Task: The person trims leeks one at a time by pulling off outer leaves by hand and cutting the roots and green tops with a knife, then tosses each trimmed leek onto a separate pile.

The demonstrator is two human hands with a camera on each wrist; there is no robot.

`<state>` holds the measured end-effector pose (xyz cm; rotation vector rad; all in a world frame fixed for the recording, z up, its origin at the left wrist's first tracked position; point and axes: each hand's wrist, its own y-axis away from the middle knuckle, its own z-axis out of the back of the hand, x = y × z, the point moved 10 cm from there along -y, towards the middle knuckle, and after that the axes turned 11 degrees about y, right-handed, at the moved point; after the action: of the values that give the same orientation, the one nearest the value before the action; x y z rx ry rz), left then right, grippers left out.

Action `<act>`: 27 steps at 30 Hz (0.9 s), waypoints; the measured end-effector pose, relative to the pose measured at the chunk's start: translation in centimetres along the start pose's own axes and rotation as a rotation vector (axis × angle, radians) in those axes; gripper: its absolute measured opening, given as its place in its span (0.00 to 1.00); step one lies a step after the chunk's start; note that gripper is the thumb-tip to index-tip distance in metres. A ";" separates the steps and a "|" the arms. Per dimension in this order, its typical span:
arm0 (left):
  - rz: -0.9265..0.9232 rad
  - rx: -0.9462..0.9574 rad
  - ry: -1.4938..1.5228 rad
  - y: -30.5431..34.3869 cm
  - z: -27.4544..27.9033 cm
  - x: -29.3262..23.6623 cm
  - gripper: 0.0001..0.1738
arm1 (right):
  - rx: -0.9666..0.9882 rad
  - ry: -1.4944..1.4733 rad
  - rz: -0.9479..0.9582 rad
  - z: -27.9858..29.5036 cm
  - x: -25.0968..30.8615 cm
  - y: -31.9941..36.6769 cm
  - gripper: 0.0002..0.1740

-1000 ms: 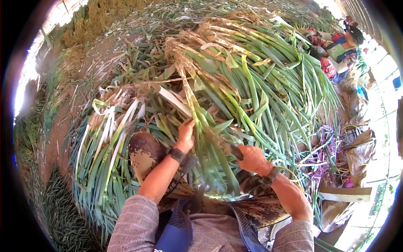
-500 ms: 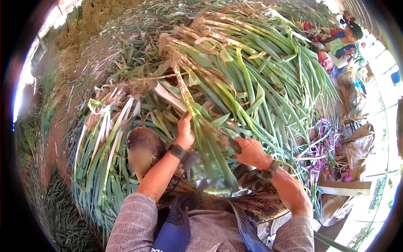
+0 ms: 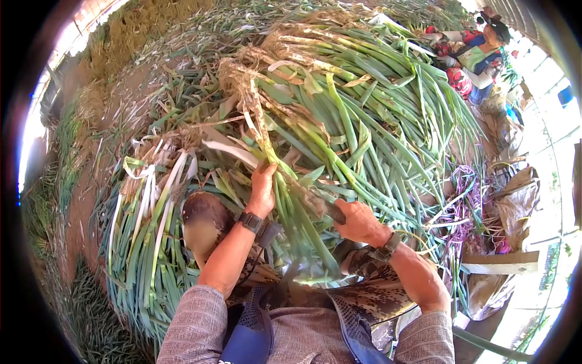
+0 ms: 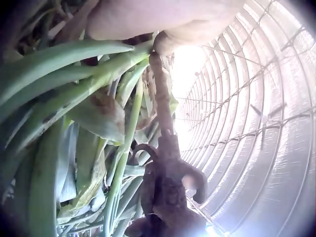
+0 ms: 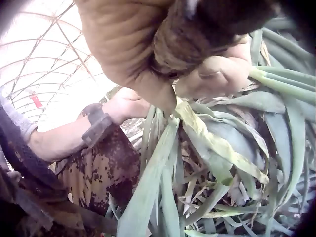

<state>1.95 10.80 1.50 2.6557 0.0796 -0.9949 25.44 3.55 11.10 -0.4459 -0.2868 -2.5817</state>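
In the head view my left hand [image 3: 262, 189] grips a long green onion [image 3: 257, 124] partway along its stalk. Its rooty end points away from me, and its leaves hang toward my lap. My right hand [image 3: 359, 222], to the right of the left, grips a dark tool [image 3: 334, 212] aimed at the held onion. The left wrist view shows the tool's long thin nozzle [image 4: 162, 94] close under my left fingers [image 4: 148, 22]. In the right wrist view the right fingers [image 5: 217, 76] curl round the tool's dark body [image 5: 182, 42], with onion leaves [image 5: 148, 197] beneath.
A large heap of unpeeled green onions [image 3: 388, 115] lies ahead, roots to the left. White-stemmed onions [image 3: 145, 242] lie left of my camouflage-clad knee [image 3: 203, 221]. Purple strings [image 3: 464, 203] and a board [image 3: 500, 262] are at right. Another person [image 3: 479, 57] sits back right.
The head view has shifted slightly, so the heap appears further left. Pale strips now stand out along the held onion's stalk. Both hands keep their grips.
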 end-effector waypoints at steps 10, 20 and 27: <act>-0.119 0.001 0.008 1.1 -3.5 -2.9 0.17 | -0.170 -0.093 0.007 4.1 1.4 -0.8 0.20; -0.087 0.168 -0.043 -0.7 -4.6 -3.3 0.16 | -0.232 -0.117 -0.009 7.0 2.1 -0.7 0.19; 0.011 0.279 0.043 0.1 -8.7 -7.0 0.17 | -0.256 -0.113 0.026 6.7 1.6 -0.6 0.17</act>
<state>2.16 13.64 12.25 2.9254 -0.0691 -1.0108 25.54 5.25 17.85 -0.6844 0.0134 -2.5814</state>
